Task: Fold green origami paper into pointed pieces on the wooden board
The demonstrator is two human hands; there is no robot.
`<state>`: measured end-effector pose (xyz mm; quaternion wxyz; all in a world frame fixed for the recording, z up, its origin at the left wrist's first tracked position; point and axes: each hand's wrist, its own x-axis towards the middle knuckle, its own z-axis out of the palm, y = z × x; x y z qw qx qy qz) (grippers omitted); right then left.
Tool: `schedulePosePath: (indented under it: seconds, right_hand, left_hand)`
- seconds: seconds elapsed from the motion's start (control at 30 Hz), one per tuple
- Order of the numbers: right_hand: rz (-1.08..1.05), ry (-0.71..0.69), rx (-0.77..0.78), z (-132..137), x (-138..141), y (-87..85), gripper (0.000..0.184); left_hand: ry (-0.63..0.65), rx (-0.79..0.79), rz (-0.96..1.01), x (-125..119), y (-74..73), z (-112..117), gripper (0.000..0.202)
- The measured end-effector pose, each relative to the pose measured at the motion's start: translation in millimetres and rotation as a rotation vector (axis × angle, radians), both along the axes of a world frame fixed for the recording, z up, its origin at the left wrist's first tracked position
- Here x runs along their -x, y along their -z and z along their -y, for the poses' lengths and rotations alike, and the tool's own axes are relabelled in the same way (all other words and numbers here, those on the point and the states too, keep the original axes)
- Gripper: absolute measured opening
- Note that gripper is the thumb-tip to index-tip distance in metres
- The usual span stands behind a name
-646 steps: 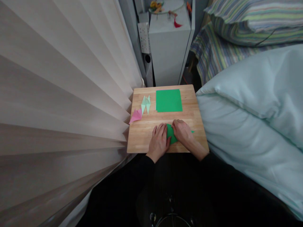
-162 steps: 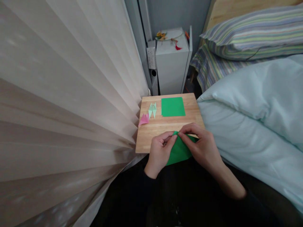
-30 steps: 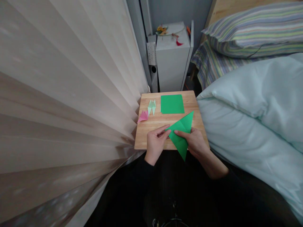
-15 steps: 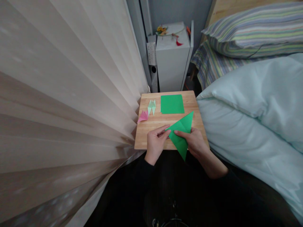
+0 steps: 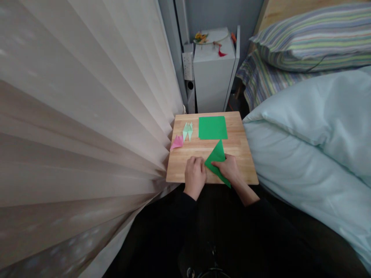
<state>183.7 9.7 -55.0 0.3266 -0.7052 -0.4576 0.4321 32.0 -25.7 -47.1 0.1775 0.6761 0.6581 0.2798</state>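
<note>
A folded sheet of green origami paper (image 5: 217, 153) is tilted over the near part of a small wooden table (image 5: 237, 150). My right hand (image 5: 230, 168) grips its right side, thumb on top and the other fingers hidden beneath. Just left of the paper's pointed left corner, my left hand (image 5: 195, 177) is at the tabletop with its fingers curled in. Its fingertips are partly hidden, and no paper shows in it. Farther back lies a stack of flat green paper (image 5: 213, 127). Left of the stack are a pale green folded paper piece (image 5: 188, 131) and a pink one (image 5: 177, 142).
A pleated curtain (image 5: 116, 116) hangs along the table's left edge. The bed with a pale blue quilt (image 5: 304, 143) borders the right. Behind the table stands a white cabinet (image 5: 213, 81) with small ornaments on top.
My left hand has let go of the green paper's corner and curled beside it. The paper has turned and shows a narrower shape, still in my right hand, which has shifted slightly left.
</note>
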Motion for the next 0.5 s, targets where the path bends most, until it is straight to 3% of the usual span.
schedulePosePath:
  seconds: [0.1,0.2,0.3,0.4,0.5]
  right_hand:
    - [0.101,-0.011,-0.007,-3,3,9.3,0.015]
    - [0.194,-0.044,-0.005,-5,7,13.5,0.012]
    - [0.290,-0.074,-0.001,-4,10,14.3,0.019]
    - [0.390,-0.077,-0.022,-2,9,12.3,0.040]
    - [0.644,-0.136,-0.227,2,3,9.5,0.051]
  left_hand:
    - [0.186,0.022,-0.166,-8,4.6,17,0.031]
    - [0.288,0.077,-0.313,-14,8.1,27,0.044]
    - [0.310,0.092,-0.457,-22,10.1,30,0.042]
    - [0.283,0.072,-0.550,-31,10.9,31,0.039]
    - [0.229,0.059,-0.594,-36,10.4,32,0.038]
